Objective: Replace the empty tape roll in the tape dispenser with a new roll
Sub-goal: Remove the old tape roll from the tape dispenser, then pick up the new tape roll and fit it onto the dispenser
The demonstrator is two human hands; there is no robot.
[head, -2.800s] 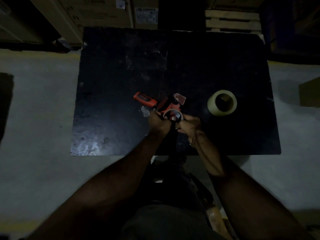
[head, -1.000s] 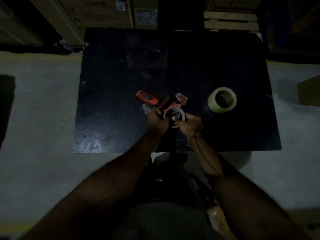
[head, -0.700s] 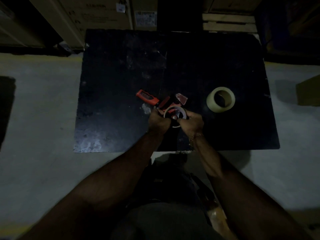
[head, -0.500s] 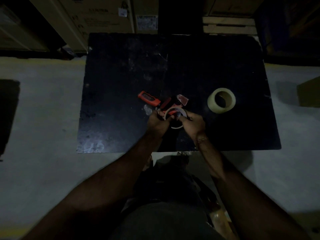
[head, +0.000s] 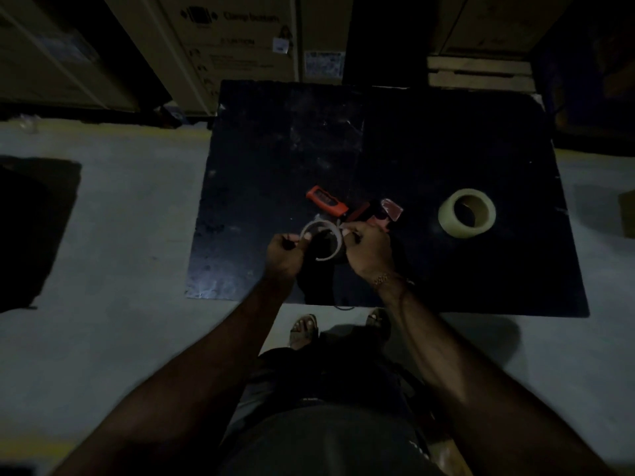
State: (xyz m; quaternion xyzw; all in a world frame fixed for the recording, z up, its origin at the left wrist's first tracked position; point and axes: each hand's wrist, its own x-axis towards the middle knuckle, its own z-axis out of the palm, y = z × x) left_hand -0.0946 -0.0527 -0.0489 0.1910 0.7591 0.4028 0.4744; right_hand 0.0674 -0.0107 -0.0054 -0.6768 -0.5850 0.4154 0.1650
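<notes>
The red tape dispenser [head: 347, 207] lies on the black table [head: 429, 149], its handle pointing up-left. Just in front of it I hold the empty tape roll [head: 323, 240], a thin pale ring, free of the dispenser. My left hand [head: 284, 254] pinches the ring's left rim. My right hand [head: 367, 249] grips its right rim, fingers curled and close to the dispenser body. The new roll [head: 466, 218], thick and pale yellow, stands apart at the right of the table.
Cardboard boxes [head: 220, 46] and a wooden pallet [head: 479, 72] stand behind the table. Grey floor surrounds it. My sandalled feet [head: 304, 329] show under the table's near edge. A dark shape [head: 31, 231] lies on the floor at far left.
The empty ring has come off the dispenser's hub and moved left and toward me, held between both hands. The dispenser stays on the table.
</notes>
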